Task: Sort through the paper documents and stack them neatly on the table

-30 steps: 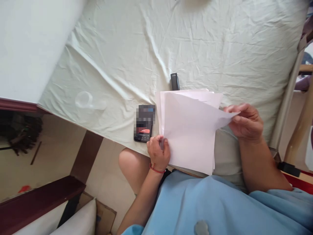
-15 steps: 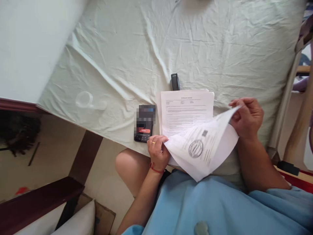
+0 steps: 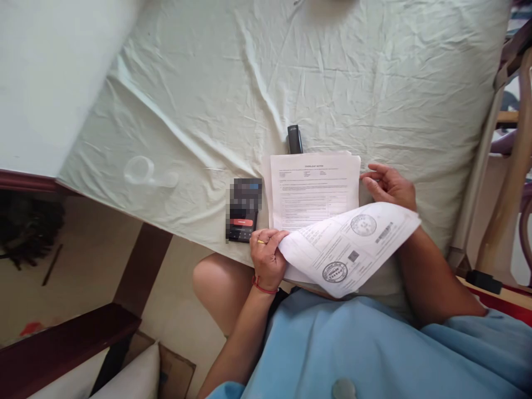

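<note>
My left hand pinches the left corner of a stamped sheet of paper, which is lifted and folded back toward me. Round stamps and a barcode show on that sheet. Beneath it lies a stack of printed papers, its lower part covered. At the stack's right edge is my right hand, fingers stretched out and apart, with the fingertips by the paper edge. The sheet's right end passes over my right wrist. Just beyond the stack's top edge is a black stapler-like object, partly hidden by the papers.
A phone with a lit, partly blurred screen lies left of the stack. Farther left on the wrinkled pale cloth is a clear ring-shaped item. A wooden chair stands along the right side.
My right hand has released the stamped sheet and moved left to the stack's right edge. The sheet has dropped flatter over my right wrist. My left hand keeps its pinch.
</note>
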Motion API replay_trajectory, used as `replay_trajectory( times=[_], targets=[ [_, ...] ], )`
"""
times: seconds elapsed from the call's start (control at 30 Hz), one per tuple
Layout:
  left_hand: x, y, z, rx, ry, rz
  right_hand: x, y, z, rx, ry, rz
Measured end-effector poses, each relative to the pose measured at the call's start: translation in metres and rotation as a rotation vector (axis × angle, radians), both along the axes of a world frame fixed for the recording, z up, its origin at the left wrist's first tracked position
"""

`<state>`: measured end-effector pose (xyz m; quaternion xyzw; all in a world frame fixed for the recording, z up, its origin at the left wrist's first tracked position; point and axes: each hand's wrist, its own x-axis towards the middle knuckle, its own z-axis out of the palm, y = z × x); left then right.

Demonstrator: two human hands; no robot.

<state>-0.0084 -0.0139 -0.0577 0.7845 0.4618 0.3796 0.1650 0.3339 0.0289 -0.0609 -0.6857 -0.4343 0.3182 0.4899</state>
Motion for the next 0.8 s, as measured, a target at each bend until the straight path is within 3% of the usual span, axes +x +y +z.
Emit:
replay_trajectory(
  times=[0.4, 0.8],
  targets=[
    [0.001, 0.001, -0.004, 0.015, -0.024, -0.005, -0.013, 0.003, 0.023, -0.091, -0.165, 0.019],
    [0.002, 0.0, 0.001, 0.03, 0.012, -0.003, -0.01, -0.004, 0.014, 0.019, -0.109, 0.063]
  ],
)
